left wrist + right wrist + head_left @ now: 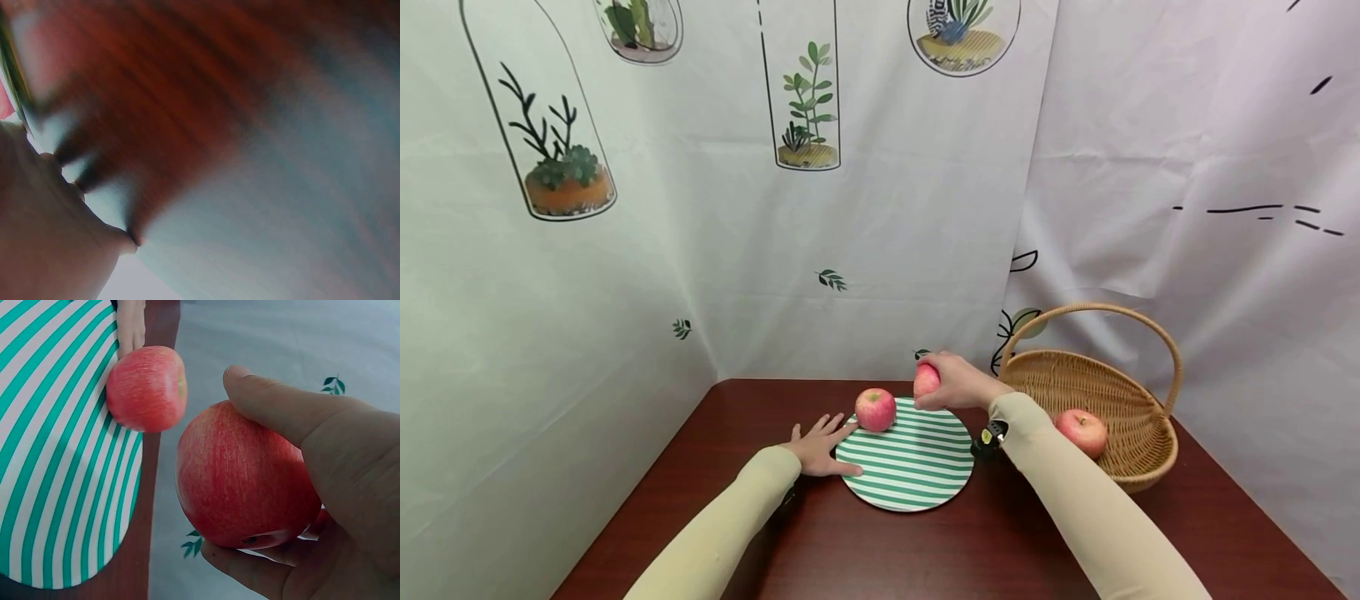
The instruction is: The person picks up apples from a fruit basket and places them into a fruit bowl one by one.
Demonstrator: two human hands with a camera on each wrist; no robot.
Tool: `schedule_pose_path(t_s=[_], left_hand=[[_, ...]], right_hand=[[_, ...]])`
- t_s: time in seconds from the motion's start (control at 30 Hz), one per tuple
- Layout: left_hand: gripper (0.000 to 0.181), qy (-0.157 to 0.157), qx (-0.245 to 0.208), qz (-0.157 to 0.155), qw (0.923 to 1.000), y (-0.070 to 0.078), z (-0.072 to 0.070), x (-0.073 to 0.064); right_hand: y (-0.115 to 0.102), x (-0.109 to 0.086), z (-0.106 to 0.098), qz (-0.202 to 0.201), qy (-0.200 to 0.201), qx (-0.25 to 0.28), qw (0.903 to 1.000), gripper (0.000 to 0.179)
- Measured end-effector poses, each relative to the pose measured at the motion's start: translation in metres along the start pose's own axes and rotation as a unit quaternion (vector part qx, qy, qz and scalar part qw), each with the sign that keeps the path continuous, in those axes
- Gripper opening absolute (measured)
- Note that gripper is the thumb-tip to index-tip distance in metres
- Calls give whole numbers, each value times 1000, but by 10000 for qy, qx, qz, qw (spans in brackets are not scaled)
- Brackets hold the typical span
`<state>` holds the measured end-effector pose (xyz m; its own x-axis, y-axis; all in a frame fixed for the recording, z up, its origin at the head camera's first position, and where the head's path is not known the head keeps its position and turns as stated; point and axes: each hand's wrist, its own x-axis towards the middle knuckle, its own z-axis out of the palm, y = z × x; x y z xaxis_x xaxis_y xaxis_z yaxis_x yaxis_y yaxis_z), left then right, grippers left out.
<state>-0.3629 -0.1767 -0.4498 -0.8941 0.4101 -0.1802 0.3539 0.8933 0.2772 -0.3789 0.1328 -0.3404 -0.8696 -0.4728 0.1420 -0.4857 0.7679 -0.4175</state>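
Note:
My right hand point(961, 383) grips a red apple point(244, 478) above the far right edge of a round placemat point(904, 467) with green and white stripes. In the right wrist view, thumb and fingers curl round the apple from opposite sides. A second apple point(876, 410) sits on the placemat's far left part. My left hand point(823, 447) lies with spread fingers at the placemat's left edge, its thumb over the stripes and a fingertip close beside that second apple. The left wrist view shows mostly blurred tabletop and part of this hand point(56, 225).
A wicker basket point(1138, 417) with a tall handle stands at the right, behind my right forearm; another apple point(1082, 433) shows in it. The dark red-brown table point(850, 554) meets a printed white cloth point(880, 325) at the back and sides.

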Motion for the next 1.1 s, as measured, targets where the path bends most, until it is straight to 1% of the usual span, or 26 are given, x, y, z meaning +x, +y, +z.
schedule_pose_path(t_s=[0.3,0.5,0.67,0.9,1.1], left_hand=[[101,25,93,-32,9999,1,0,0],[99,24,118,-49,9999,2,0,0],[97,3,52,-37,10000,4,-1,-1],[97,-9,34,-56,10000,5,-1,-2],[98,-21,5,-54,10000,4,-1,-1]], right_hand=[[2,8,17,264,-77,293,9992,73],[5,13,27,509,-80,168,9985,74],[5,16,35,584,38,199,9981,67],[6,18,45,781,321,291,9960,68],[11,20,51,722,477,479,9951,64]])
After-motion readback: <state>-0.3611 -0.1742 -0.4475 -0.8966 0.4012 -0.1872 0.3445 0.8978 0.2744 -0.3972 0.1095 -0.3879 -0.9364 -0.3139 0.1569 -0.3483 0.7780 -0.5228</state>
